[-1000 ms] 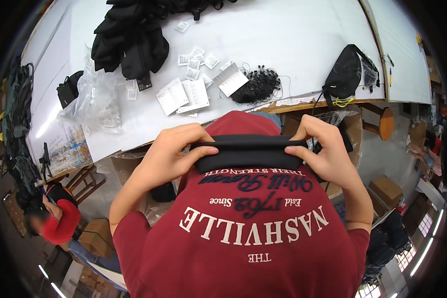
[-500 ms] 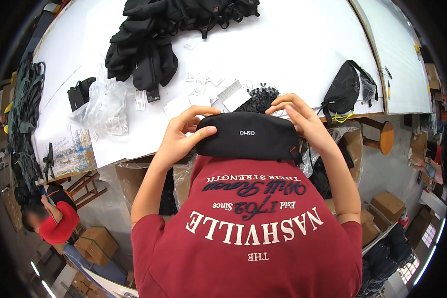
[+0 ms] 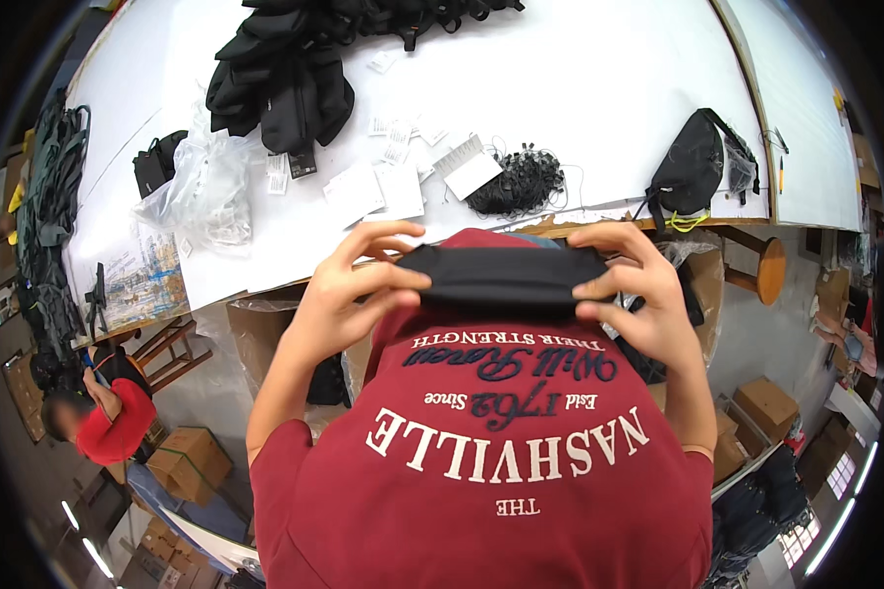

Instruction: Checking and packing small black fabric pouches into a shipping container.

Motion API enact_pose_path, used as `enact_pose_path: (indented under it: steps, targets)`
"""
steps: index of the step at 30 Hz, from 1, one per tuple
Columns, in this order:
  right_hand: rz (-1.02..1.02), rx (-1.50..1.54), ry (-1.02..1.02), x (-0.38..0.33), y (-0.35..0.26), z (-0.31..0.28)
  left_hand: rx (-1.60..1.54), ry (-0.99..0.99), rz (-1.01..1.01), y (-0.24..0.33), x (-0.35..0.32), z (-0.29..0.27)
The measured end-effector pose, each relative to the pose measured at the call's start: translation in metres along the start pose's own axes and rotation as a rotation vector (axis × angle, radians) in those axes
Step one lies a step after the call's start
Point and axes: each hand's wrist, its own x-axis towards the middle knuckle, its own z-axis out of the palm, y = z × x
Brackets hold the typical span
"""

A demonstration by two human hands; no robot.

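Black fabric, a flat pouch [image 3: 506,277], is held level in front of the chest, just short of the near edge of the white desk [image 3: 599,88]. Left hand [image 3: 349,290] pinches its left end, fingers [image 3: 383,236] curled over the top edge. Right hand [image 3: 634,290] pinches the right end likewise. Beyond the edge lie paper tags [image 3: 378,188], a tangle of black cords [image 3: 521,180], clear bags [image 3: 206,196] and a pile of black pouches [image 3: 280,79]; bare desk surface remains at centre right. The pouch's underside is hidden.
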Motion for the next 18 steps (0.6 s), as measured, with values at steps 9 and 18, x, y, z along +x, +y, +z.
enact_pose_path:
  steps: [9,18]
  targets:
    - [0.264,0.054,0.027,0.001,-0.042,-0.001,-0.055,-0.259,-0.265,0.045,0.001,-0.011]
    - [0.319,0.042,-0.105,0.013,-0.036,-0.013,-0.156,-0.161,-0.428,0.035,0.007,-0.02]
